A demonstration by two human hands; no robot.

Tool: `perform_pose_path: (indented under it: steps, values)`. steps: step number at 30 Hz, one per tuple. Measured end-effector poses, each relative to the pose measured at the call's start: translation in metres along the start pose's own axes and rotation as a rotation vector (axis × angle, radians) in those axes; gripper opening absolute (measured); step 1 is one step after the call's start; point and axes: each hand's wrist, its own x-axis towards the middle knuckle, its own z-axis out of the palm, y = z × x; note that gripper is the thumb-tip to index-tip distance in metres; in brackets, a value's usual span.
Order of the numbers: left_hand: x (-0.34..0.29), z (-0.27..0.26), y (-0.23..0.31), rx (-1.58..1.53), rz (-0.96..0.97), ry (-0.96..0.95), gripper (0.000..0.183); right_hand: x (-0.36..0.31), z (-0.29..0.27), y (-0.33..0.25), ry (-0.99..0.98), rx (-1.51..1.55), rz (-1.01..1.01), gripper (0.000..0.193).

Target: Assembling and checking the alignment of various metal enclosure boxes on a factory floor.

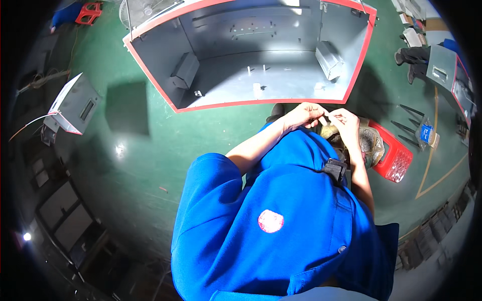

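Curling close together, the left hand [305,116] and right hand [347,124] nearly meet; whether they grip something small cannot be told. Just beyond them is an open, red-rimmed grey metal box [213,37].

Large cabinet [212,42]: before the person [281,185], mouth facing back toward them.
Cabinet interior: left housing [186,71] by the left wall; right housing [330,60] by the right wall; two pegs [248,69] between; small block [257,87] nearer the front rim [226,106].
Hands: left hand [304,115] and right hand [345,121] together, near that rim, right of its middle.
Near right: stool [397,158] right of the right hand; bundle [371,143] between.
Far right: package [427,134] beyond the stool; second cabinet [443,70] farther off.
Far left: small cabinet [75,103], well apart from the large one.
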Motion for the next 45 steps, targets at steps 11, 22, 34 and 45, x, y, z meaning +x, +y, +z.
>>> perform_pose_path:
  steps: [11,22,34,45]
  values:
    - [0.042,0.007,0.027,-0.095,-0.130,0.159,0.050,0.031,-0.015,-0.007,0.078,-0.131,-0.303,0.020]
    - [0.060,-0.015,0.027,0.025,-0.105,0.061,0.033,0.040,-0.074,0.029,0.189,-0.097,-0.147,0.017]
    - [0.134,0.035,0.074,0.064,-0.044,0.177,0.028,0.128,-0.266,0.084,0.432,0.041,-0.079,0.013]
    - [0.317,0.087,0.130,-0.123,0.132,0.414,0.023,0.264,-0.490,0.119,0.541,0.038,-0.097,0.013]
